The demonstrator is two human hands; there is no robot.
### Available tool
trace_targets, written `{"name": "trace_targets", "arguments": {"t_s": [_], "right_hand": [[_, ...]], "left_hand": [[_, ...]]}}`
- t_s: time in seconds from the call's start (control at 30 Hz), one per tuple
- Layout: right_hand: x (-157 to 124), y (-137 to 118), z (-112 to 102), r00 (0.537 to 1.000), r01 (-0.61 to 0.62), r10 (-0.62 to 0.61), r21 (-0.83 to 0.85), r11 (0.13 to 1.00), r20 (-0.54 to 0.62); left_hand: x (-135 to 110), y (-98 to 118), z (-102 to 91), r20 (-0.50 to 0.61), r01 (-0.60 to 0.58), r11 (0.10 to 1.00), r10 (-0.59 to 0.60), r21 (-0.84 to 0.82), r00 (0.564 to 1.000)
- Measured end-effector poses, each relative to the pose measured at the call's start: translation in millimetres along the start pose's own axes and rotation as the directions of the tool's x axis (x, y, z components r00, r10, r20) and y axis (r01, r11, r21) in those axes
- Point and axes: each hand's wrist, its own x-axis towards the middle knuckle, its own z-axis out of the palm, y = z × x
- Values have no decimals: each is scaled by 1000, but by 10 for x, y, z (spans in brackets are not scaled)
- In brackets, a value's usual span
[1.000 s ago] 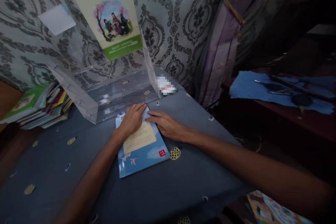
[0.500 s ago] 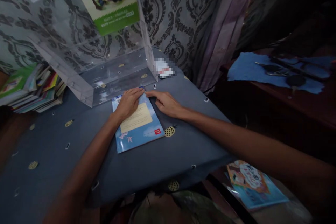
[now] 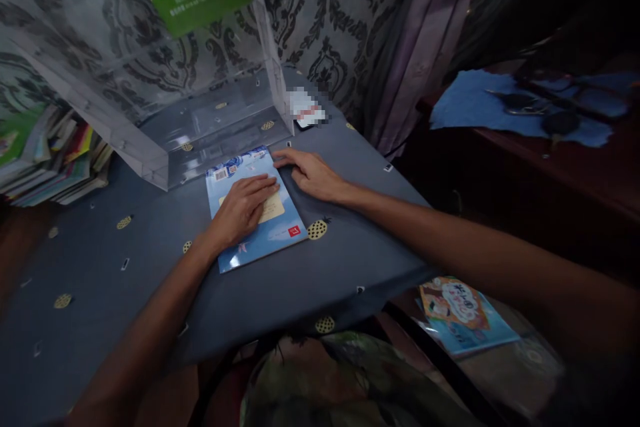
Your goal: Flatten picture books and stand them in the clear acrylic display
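Note:
A thin blue book (image 3: 267, 233) lies closed on the cloth-covered table, its back cover up, with a pale yellow text panel and a small red logo. My left hand (image 3: 245, 205) rests flat across the middle of the cover, fingers stretched and partly covering the panel. At the upper right edge of the book is my right hand (image 3: 314, 173). Its index finger reaches to that edge while the other fingers bend underneath, and nothing is seen in it.
Behind the book stands a clear acrylic stand (image 3: 155, 163) with a green-bordered sheet (image 3: 213, 3). A pile of books (image 3: 65, 160) is at the left. A phone-like object (image 3: 306, 109), partly blurred, lies beyond my right hand. Another book (image 3: 465, 317) lies lower right; glasses (image 3: 580, 97) rest on blue cloth (image 3: 463, 107).
My left hand has slid from the book's top edge down to its middle, uncovering the barcode area. My right hand stays by the upper right edge. The camera view has shifted slightly.

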Motion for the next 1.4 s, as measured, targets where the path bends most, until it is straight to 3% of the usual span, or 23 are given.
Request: {"name": "trace_targets", "arguments": {"t_s": [0.27,0.43,0.67,0.83,1.0,1.23,1.4], "right_hand": [[-7,-35,-4,1000,-4,5,-70,998,14],[-54,-82,-14,998,41,-34,-142,989,46],[-208,-153,-16,963,240,-206,-209,948,172],[-400,-215,14,952,275,-236,-197,941,197],[-662,-362,-16,942,293,-251,-184,938,221],[-834,-513,-24,941,283,-220,-240,929,257],[-1000,-638,-29,934,292,-213,-266,919,288]], "left_hand": [[-268,453,-116,140,-45,995,57,-86,989],[-395,603,-151,180,-52,996,65,-77,982],[-666,595,-202,177,-18,999,23,-31,984],[-968,523,-230,154,61,992,-79,114,985],[-1196,431,-220,54,191,951,-210,242,976],[-1227,377,-218,62,99,923,-131,371,989],[-1280,546,-293,98,37,917,-83,397,992]]}}
